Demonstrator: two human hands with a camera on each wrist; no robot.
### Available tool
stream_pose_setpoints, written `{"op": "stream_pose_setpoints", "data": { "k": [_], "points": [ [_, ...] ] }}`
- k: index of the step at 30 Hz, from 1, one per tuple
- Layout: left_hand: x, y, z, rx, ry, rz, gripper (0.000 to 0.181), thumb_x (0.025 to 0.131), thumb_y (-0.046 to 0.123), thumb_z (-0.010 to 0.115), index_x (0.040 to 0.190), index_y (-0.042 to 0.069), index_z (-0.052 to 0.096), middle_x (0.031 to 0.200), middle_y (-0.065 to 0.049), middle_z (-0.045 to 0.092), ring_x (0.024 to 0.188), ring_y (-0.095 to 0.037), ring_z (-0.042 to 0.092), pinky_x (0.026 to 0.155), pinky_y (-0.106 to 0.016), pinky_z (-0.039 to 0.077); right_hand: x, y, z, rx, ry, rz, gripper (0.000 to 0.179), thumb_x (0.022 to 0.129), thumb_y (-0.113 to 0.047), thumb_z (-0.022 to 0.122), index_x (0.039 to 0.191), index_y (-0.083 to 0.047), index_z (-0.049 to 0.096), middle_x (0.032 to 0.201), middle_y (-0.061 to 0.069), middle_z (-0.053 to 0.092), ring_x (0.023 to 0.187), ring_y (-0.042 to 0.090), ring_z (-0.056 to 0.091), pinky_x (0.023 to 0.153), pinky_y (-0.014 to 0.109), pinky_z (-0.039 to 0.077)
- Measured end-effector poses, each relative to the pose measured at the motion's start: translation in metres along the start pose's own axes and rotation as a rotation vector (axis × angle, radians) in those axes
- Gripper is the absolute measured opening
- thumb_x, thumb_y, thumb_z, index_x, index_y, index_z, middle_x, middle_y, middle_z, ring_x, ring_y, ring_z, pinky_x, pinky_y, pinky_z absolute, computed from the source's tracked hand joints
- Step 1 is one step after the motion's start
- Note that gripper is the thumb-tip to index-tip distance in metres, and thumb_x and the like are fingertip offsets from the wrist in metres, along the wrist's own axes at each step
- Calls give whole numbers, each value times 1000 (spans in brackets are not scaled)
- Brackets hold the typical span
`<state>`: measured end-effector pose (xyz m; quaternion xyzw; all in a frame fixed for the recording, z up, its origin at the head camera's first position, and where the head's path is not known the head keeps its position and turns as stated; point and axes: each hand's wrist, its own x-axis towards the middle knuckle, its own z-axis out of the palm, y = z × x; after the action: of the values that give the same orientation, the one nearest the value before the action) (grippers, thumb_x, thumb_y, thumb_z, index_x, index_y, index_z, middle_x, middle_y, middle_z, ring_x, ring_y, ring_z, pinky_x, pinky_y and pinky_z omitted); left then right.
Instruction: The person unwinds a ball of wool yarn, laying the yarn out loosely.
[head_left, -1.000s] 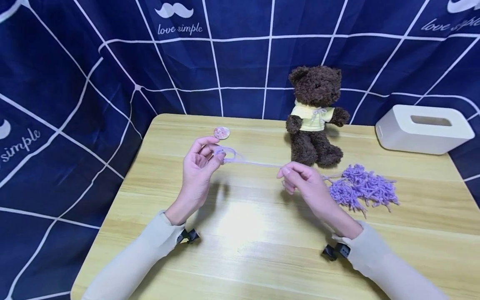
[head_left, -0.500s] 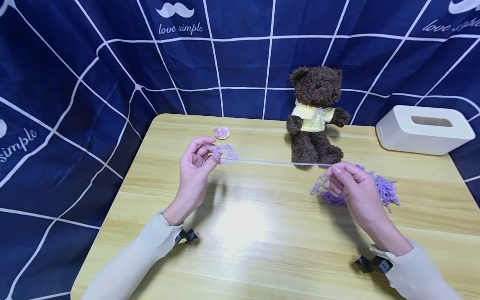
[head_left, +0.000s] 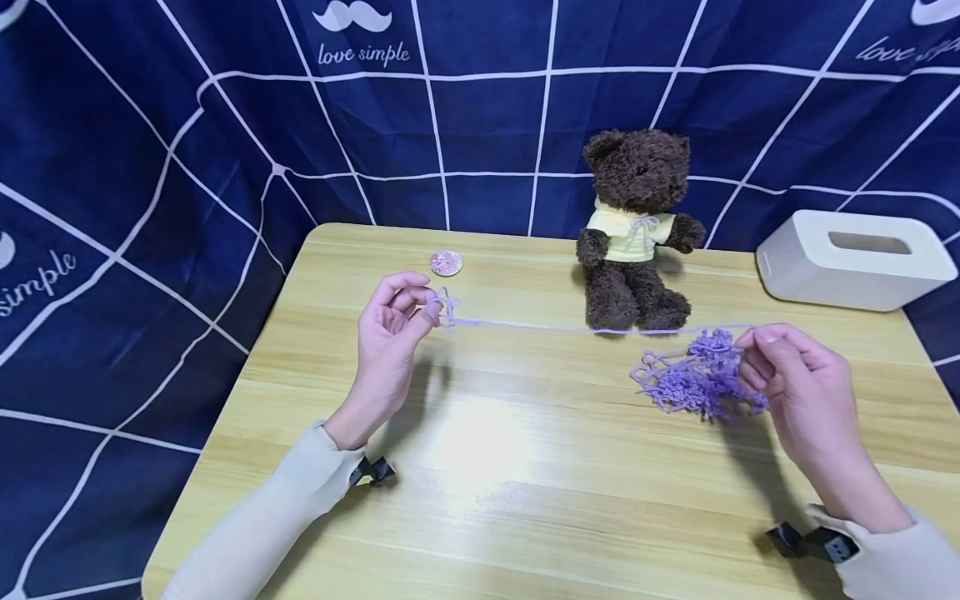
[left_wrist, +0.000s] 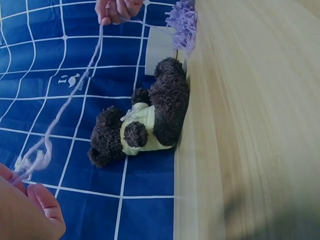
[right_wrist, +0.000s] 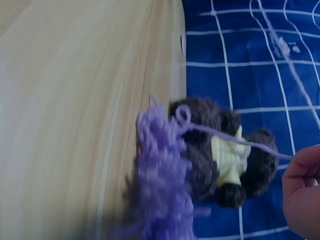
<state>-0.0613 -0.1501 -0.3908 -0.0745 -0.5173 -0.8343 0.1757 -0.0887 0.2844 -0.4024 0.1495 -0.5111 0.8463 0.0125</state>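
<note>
A length of light purple yarn (head_left: 540,326) is stretched taut across the table between both hands. At the left, my left hand (head_left: 390,342) pinches a small loose bundle of loops (head_left: 447,307) between thumb and fingers. My right hand (head_left: 806,392) pinches the strand at its other end, beside a tangled heap of purple yarn (head_left: 693,383). In the right wrist view a strand runs from the heap (right_wrist: 162,175) up to the right hand (right_wrist: 305,190). The left wrist view shows the strand (left_wrist: 67,102) rising from the loops to the right hand (left_wrist: 117,9).
A brown teddy bear (head_left: 637,233) in a yellow shirt sits behind the strand at the table's back. A white tissue box (head_left: 855,260) stands at the back right. A round pink patterned disc (head_left: 446,263) lies beyond the left hand. Blue gridded cloth (head_left: 480,125) hangs behind the table.
My right hand has moved far to the right, lengthening the strand between the hands. The loops at the left hand have shrunk. The left hand has stayed nearly still.
</note>
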Motion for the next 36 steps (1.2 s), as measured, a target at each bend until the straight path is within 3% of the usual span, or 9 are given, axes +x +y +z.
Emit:
{"op": "stream_pose_setpoints", "data": {
  "k": [13, 18, 25, 29, 36],
  "points": [
    [1, 2, -3, -13, 9, 17, 35, 95, -21, 63, 118, 5, 69, 97, -5, 72, 87, -15, 65, 78, -23, 58, 4, -21, -57, 13, 218, -42, 27, 111, 13, 43, 96, 23, 64, 66, 11, 50, 59, 25, 27, 55, 33, 19],
    [1, 3, -4, -13, 6, 18, 36, 95, -21, 63, 117, 6, 69, 98, -5, 72, 87, -15, 66, 78, -24, 59, 7, -27, -80, 62, 302, -49, 30, 111, 12, 43, 93, 23, 64, 61, 10, 42, 58, 23, 23, 55, 32, 15],
    [2, 3, -6, -3, 6, 27, 36, 95, -20, 63, 117, 8, 69, 97, -5, 71, 88, -16, 64, 79, -24, 58, 14, -35, -103, 199, 331, -55, 42, 114, 9, 32, 85, 21, 60, 68, 4, 14, 58, 14, 12, 56, 26, 2],
    [2, 2, -7, -1, 3, 27, 35, 95, -18, 65, 117, 9, 70, 98, -6, 71, 88, -16, 65, 79, -24, 58, 15, -38, -114, 229, 357, -24, 41, 116, 4, 32, 87, 15, 59, 70, 4, 12, 59, 14, 11, 59, 25, 0],
    [3, 3, -10, 11, -5, 48, 29, 96, -10, 73, 118, 8, 70, 99, -7, 71, 90, -17, 66, 80, -24, 58, 15, -41, -125, 175, 431, 24, 35, 115, 1, 39, 89, 9, 60, 72, 5, 16, 57, 15, 16, 60, 27, 3]
  ]
}}
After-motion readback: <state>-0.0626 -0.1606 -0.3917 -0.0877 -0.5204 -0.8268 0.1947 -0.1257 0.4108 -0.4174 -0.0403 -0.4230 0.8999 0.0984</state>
